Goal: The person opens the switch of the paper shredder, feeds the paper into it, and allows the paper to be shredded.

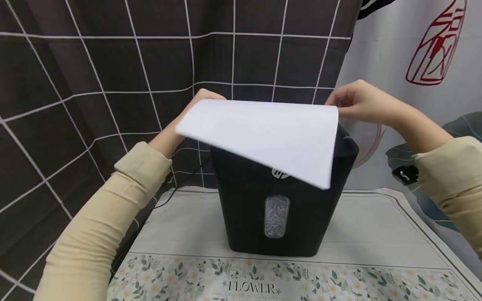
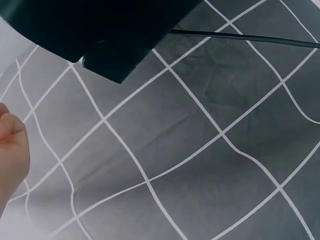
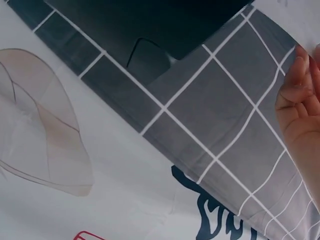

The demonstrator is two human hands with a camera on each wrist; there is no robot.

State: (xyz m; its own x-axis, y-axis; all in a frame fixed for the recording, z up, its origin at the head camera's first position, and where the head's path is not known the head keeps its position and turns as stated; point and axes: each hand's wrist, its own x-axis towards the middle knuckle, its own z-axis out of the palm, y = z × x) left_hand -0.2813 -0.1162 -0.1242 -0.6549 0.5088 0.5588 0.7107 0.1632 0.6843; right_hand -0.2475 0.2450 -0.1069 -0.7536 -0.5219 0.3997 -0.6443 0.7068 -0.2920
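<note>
A white sheet of paper [image 1: 271, 133] spans the top of a black paper shredder [image 1: 248, 213], its near edge drooping over the front. At the sheet's upper left edge is my left hand [image 1: 209, 95], gripping it; the paper hides most of those fingers. In the left wrist view that hand [image 2: 12, 147] shows curled fingers at the frame's edge. My right hand [image 1: 352, 100] pinches the upper right corner between thumb and bent fingers. The right wrist view shows this hand [image 3: 302, 102] beside a bit of the paper [image 3: 287, 17]. The shredder's window [image 1: 276, 217] shows paper shreds inside.
The shredder stands on a table with a pale, flower-printed cloth [image 1: 180, 238]. A black cord [image 1: 169, 198] runs off to the left. Behind hang a dark checked curtain [image 1: 158, 62] and a white printed cloth [image 1: 376, 58].
</note>
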